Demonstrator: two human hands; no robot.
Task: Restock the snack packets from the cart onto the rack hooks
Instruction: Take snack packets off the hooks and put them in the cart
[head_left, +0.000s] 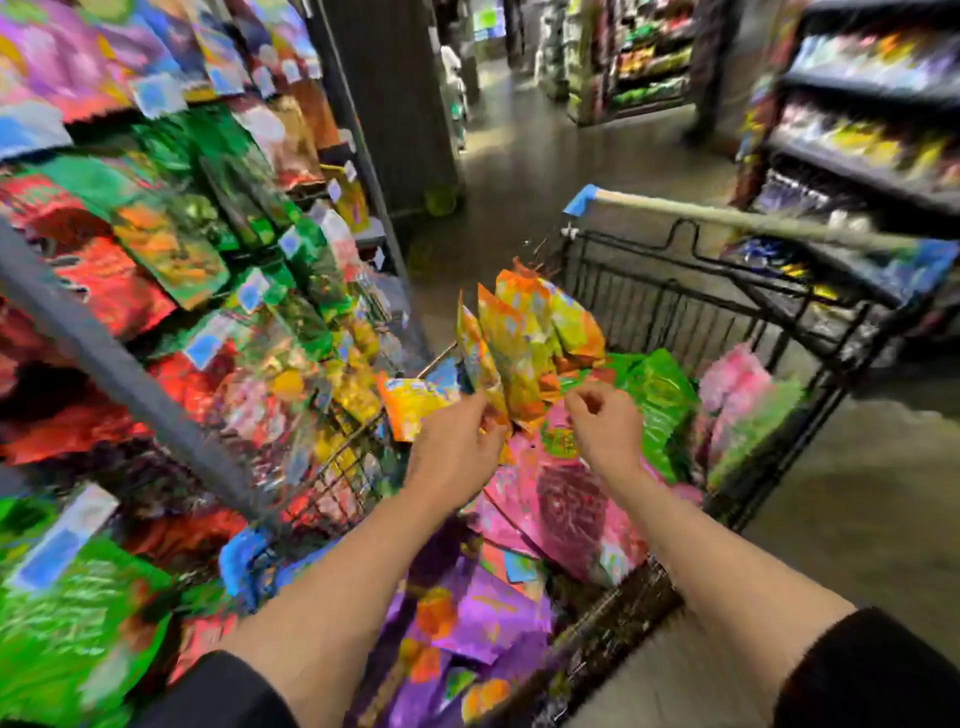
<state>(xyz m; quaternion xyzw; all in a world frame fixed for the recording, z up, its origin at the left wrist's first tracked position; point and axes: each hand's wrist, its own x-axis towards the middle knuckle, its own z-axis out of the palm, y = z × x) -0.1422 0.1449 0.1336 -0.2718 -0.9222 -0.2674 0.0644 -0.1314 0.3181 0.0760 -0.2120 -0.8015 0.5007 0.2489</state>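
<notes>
Above the cart (727, 291), the left hand (457, 441) grips a fan of orange-yellow packets (514, 338) by their bottoms; the right hand (605, 421) hovers loosely curled, empty. One-handed, the fan may slip and spill into the cart.

A black wire shopping cart (691, 291) stands on the grey shop floor (857, 519), its basket heaped with snack packets: pink ones (566, 499) in the middle, purple ones (483, 618) nearest the camera, green ones (660, 400) toward the far end. Just beside the cart's left side, a display rack (119, 364) carries rows of blurred, bright hanging packets (166, 249).
</notes>
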